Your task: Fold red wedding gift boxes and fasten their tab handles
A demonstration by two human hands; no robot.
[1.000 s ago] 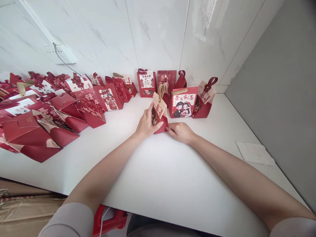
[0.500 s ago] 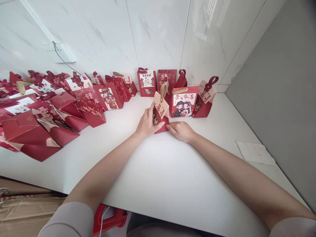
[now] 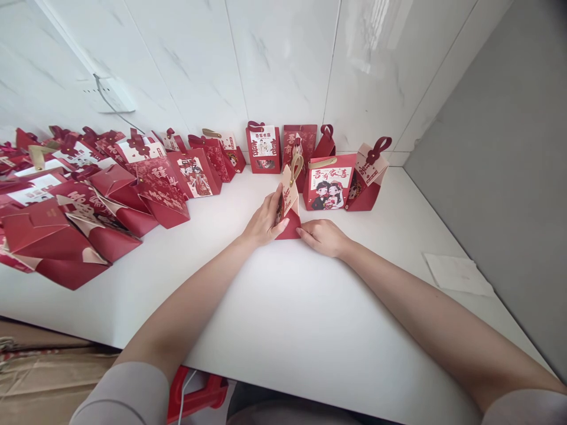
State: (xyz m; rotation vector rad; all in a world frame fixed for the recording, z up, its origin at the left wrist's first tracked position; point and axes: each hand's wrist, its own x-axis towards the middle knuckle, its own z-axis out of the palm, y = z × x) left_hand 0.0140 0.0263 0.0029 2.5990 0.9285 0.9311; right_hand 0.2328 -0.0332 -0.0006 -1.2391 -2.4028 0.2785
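Note:
Between my two hands a small red and cream gift box (image 3: 290,203) with a gold ribbon loop stands upright on the white table (image 3: 283,307). My left hand (image 3: 264,221) grips its left side, thumb at the front and fingers along the far side. At the lower right edge, my right hand (image 3: 322,236) pinches the box with its thumb and curled fingers. Just to the right stands a gift box with a cartoon couple (image 3: 330,186), and beside it a box with a dark red ribbon (image 3: 367,180). Behind stand a box with white front (image 3: 263,150) and a patterned red box (image 3: 301,139).
Many red gift boxes (image 3: 155,183) crowd the left side of the table. A flat white paper (image 3: 458,273) lies near the right edge. The tiled wall (image 3: 283,59) has a socket (image 3: 110,97) with a cable. Below are brown cardboard (image 3: 48,383) and a red stool (image 3: 199,392).
The held gift box has turned, so its cream flap appears narrower and more of its red side shows. Both hands have shifted slightly with it.

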